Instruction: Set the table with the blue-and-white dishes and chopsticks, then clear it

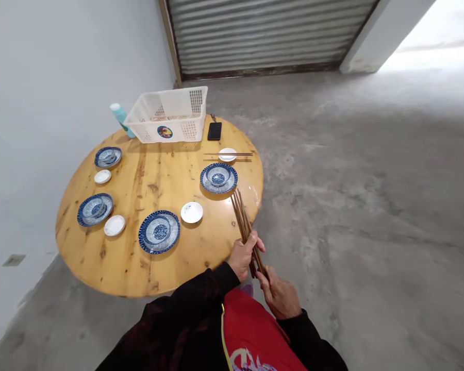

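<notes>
A bundle of brown chopsticks [241,214] slants over the table's right front edge. My left hand [244,255] is wrapped round its middle. At the lower end, the fingers of my right hand [279,294] are closed on the same chopsticks. Just beyond the bundle's upper tips sits a blue-patterned plate [235,181] with a matching bowl [218,176] on it. Behind that, a pair of chopsticks [239,154] lies across a small white dish [228,157]. Another white dish [192,212] is left of my hands, beside a blue-rimmed plate [175,239] bearing a bowl [156,231].
On the round wooden table [119,273], two more plate-and-bowl sets [95,210] stand at the left with white dishes [114,225]. A white plastic basket [178,129], a teal bottle [120,117] and a black phone [214,131] are at the back. A wall [31,129] borders the left.
</notes>
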A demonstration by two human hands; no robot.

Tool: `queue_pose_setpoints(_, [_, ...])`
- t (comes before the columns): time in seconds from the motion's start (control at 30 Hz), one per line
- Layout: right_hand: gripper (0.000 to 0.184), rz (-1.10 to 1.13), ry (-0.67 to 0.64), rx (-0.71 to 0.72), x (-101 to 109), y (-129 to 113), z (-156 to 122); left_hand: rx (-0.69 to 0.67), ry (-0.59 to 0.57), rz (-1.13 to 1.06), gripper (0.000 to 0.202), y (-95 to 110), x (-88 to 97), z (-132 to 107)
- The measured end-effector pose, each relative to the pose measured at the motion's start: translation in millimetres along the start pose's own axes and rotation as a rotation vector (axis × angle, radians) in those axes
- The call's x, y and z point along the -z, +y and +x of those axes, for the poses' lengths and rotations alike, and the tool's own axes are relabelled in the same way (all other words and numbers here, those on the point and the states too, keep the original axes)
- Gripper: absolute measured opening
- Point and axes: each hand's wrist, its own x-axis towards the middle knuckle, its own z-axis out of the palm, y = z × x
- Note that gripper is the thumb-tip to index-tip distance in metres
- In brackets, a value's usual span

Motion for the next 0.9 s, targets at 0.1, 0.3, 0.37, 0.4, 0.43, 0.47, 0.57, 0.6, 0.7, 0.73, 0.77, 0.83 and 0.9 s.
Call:
queue_pose_setpoints(0.1, [0.053,-0.034,0.007,0.038,24,30,-1,-0.021,-0.018,-0.085,0.069,-9,-33.5,2])
queue_pose_setpoints(0.3, [0.043,0.05,-0.071,0.068,47,73,-2,0.137,-0.049,-0.21,0.071,-19,-76.7,4])
queue_pose_setpoints(0.37, [0.045,0.133,-0.112,0.062,47,81,2,0.129,-0.022,-0.212,0.071,-18,-84.3,8])
queue_pose_setpoints(0.4, [0.047,0.18,-0.135,0.057,47,83,5,0.123,-0.005,-0.211,0.071,-18,-87.2,11])
queue_pose_setpoints(0.43, [0.049,0.227,-0.159,0.052,46,86,9,0.121,0.011,-0.208,0.071,-17,-89.7,14])
queue_pose_setpoints(0.47, [0.05,0.273,-0.188,0.048,47,88,13,0.123,0.024,-0.204,0.071,-16,-92.1,18])
queue_pose_setpoints(0.57, [0.053,0.367,-0.241,0.016,49,100,27,0.132,0.044,-0.203,0.07,-17,-99.6,35])
queue_pose_setpoints(0.6, [0.053,0.386,-0.255,0.004,50,106,31,0.134,0.044,-0.205,0.069,-18,-102.8,42])
queue_pose_setpoints(0.7, [0.054,0.42,-0.294,-0.038,54,129,47,0.15,0.035,-0.212,0.066,-18,-114.7,70])
queue_pose_setpoints(0.73, [0.054,0.428,-0.303,-0.056,56,138,53,0.158,0.031,-0.218,0.066,-17,-119.1,80])
queue_pose_setpoints(0.77, [0.053,0.436,-0.309,-0.077,59,146,59,0.163,0.031,-0.228,0.065,-15,-123.4,91])
queue_pose_setpoints(0.83, [0.052,0.455,-0.316,-0.138,65,164,76,0.167,0.042,-0.258,0.064,-9,-130.9,115])
queue_pose_setpoints(0.9, [0.05,0.483,-0.342,-0.2,72,180,97,0.157,0.066,-0.294,0.062,1,-136.0,138])
